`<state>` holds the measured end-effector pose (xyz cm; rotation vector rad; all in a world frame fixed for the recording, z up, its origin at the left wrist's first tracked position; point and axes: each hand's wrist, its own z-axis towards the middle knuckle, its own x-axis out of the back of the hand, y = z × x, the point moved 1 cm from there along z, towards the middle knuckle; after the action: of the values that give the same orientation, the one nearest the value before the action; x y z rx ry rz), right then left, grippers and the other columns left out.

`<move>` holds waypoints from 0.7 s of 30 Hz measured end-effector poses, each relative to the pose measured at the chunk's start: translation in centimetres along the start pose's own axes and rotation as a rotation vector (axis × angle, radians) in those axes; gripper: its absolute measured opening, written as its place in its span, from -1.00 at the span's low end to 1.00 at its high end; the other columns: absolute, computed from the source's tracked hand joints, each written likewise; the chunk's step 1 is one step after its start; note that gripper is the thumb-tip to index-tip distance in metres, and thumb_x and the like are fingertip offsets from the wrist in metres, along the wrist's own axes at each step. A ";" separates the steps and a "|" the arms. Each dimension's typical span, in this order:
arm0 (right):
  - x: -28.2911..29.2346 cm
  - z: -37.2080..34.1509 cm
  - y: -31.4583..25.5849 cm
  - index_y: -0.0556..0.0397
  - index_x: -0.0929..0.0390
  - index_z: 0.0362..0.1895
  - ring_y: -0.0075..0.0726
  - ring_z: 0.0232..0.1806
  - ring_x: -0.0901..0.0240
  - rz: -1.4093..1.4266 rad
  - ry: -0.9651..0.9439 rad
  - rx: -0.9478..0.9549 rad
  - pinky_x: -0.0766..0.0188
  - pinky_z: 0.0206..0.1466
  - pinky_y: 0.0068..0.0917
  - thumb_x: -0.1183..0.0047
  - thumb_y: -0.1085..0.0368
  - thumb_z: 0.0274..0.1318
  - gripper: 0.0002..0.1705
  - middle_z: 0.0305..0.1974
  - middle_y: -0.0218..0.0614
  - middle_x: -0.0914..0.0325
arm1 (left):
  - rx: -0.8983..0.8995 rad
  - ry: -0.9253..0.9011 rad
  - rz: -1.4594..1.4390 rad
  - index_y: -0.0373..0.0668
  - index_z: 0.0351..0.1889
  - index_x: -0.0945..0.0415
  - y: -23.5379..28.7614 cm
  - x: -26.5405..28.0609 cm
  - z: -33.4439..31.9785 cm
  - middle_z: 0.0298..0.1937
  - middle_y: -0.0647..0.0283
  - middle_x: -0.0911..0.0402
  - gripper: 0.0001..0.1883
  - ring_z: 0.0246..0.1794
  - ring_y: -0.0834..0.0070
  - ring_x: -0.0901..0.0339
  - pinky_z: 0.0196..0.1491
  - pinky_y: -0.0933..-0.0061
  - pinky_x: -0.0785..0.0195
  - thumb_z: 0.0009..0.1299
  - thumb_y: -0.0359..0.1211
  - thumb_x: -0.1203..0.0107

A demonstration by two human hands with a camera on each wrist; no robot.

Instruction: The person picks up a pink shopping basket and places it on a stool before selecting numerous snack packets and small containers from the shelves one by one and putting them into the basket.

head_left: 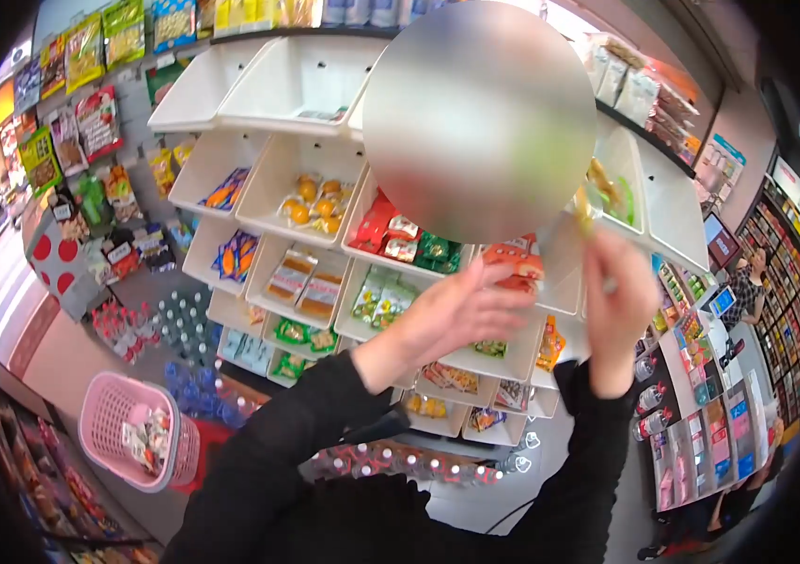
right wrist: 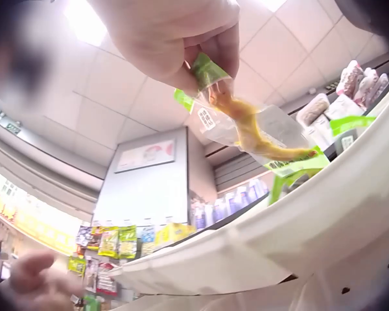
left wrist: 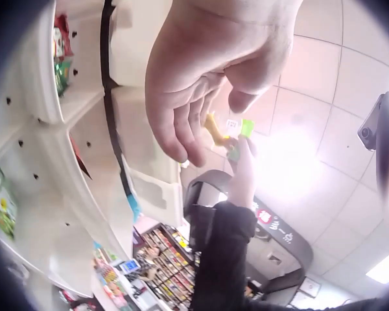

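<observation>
My right hand [head_left: 621,291] is raised at the right of the white bin rack. In the right wrist view, its thumb and fingers pinch the green top of a clear snack packet [right wrist: 249,126], which has a yellow, chicken-foot-like piece inside. The packet hangs over a white bin's edge [right wrist: 279,214], close to another green-ended packet [right wrist: 356,123]. My left hand [head_left: 461,315] hovers in front of the middle bins with its fingers loosely bent and holding nothing. Behind it in the head view lie red packets [head_left: 515,261]. A blurred disc hides the rack's upper middle.
Sloped white bins [head_left: 301,80] hold oranges-coloured and green snack packs. A pink basket [head_left: 188,456] with packets inside stands low at the left. Bottles [head_left: 400,465] line the floor under the rack. At the right are a counter [head_left: 701,442] and another person [head_left: 746,291].
</observation>
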<state>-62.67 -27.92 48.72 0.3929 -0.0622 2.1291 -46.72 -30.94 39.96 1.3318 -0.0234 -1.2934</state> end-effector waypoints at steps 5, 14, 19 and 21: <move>-2.6 -6.6 -6.2 0.13 -0.50 -0.39 -0.22 -0.23 -0.40 0.158 -0.215 0.182 -0.34 -0.25 -0.41 -0.07 0.45 -0.42 -0.71 -0.32 -0.27 -0.46 | -0.120 -0.012 -0.071 -0.29 0.10 -0.11 0.4 1.7 -2.1 0.02 0.13 -0.34 -0.52 0.00 0.40 -0.33 0.02 0.37 -0.20 0.33 -0.15 0.22; -13.4 -17.6 -15.9 0.13 -0.14 0.08 -0.43 -0.07 -0.27 1.265 -0.605 -0.991 -0.32 -0.13 -0.55 -0.04 0.48 -0.15 -0.38 -0.04 -0.23 -0.28 | -0.195 0.544 -0.038 -0.22 0.07 -0.15 -2.5 13.3 -20.9 -0.02 0.24 -0.36 -0.63 -0.04 0.47 -0.36 0.01 0.43 -0.26 0.29 -0.46 0.15; -22.5 -23.2 -26.3 0.13 -0.30 -0.10 -0.51 -0.37 -0.40 1.676 -1.348 -1.357 -0.35 -0.37 -0.66 0.04 0.40 -0.02 -0.67 -0.34 -0.36 -0.45 | -0.379 0.872 -0.193 -0.21 0.04 -0.22 -3.2 16.4 -34.9 -0.03 0.20 -0.37 -0.64 -0.02 0.37 -0.35 0.05 0.33 -0.21 0.25 -0.51 0.12; -25.2 -25.0 -31.2 0.13 -0.34 -0.15 -0.53 -0.35 -0.39 1.657 -1.527 -1.281 -0.34 -0.37 -0.66 0.02 0.34 -0.02 -0.70 -0.32 -0.36 -0.44 | -0.424 1.013 -0.265 -0.25 0.02 -0.23 -4.1 17.3 -40.5 -0.05 0.18 -0.38 -0.66 -0.02 0.34 -0.35 0.03 0.32 -0.22 0.25 -0.50 0.13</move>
<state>-30.53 -25.96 14.09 1.2183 -3.2149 1.7249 -16.43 -14.15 12.42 1.4959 1.0938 -0.6437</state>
